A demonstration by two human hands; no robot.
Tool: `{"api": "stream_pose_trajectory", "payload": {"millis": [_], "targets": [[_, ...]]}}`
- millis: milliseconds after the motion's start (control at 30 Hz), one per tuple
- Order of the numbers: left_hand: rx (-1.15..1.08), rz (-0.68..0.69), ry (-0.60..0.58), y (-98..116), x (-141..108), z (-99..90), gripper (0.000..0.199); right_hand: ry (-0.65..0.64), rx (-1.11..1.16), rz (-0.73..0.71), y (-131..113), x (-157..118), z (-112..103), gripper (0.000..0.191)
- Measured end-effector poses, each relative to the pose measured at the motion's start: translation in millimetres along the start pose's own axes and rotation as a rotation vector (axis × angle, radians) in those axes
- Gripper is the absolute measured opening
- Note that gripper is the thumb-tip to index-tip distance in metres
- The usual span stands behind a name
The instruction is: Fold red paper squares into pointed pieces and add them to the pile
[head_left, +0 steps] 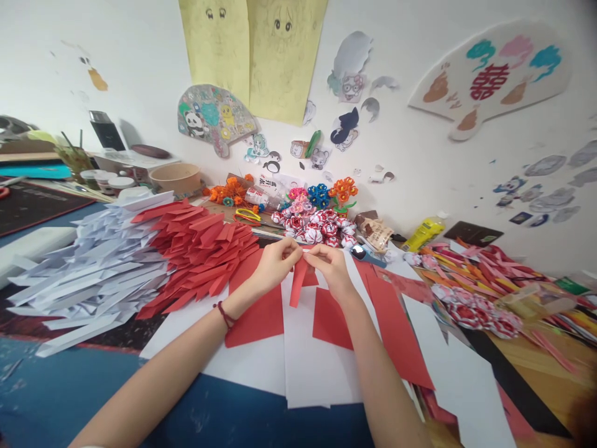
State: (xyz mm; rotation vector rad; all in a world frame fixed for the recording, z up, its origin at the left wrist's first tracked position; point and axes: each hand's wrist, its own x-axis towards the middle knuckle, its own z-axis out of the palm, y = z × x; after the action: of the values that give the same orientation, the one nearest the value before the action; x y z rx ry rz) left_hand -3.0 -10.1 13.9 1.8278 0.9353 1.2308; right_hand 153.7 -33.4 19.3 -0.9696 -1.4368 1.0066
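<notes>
In the middle of the head view, my left hand (276,264) and my right hand (330,266) meet, both with fingers pinched. Between them hangs a red paper strip (298,285), its free end pointing down; a bit of white shows at the top by the fingertips. Under my hands lie red paper sheets (256,323) and white paper sheets (321,373), overlapping. To the left is a pile of folded red paper strips (200,249), beside a larger heap of folded white paper strips (102,267).
Red-and-white paper flowers (321,227) sit behind my hands, with blue flowers (318,195) and orange flowers (345,188) farther back. A yellow bottle (424,233) stands right, near colourful paper strips (485,267). A tan bowl (175,178) is at back left. The wall bounds the table.
</notes>
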Motion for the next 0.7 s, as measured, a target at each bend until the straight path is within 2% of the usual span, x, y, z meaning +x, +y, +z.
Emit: {"api": "stream_pose_trajectory", "payload": {"millis": [133,333,533,700], "targets": [[0.03,0.064,0.046,-0.5,0.2,-0.1,0.025,0.014,-0.009,-0.001,1.8,0.3,0.8,0.022],[-0.056,-0.038,-0.01,0.2,-0.5,1.4,0.034,0.126,-0.061,-0.061,4.2,1.5,1.1,0.024],[0.057,0.006,0.038,-1.5,-0.1,-1.0,0.037,0.171,-0.086,-0.088,6.5,2.7,1.8,0.024],[-0.067,-0.04,-0.07,-0.3,0.0,-1.8,0.037,0.239,-0.062,-0.1,6.0,2.9,0.9,0.025]]}}
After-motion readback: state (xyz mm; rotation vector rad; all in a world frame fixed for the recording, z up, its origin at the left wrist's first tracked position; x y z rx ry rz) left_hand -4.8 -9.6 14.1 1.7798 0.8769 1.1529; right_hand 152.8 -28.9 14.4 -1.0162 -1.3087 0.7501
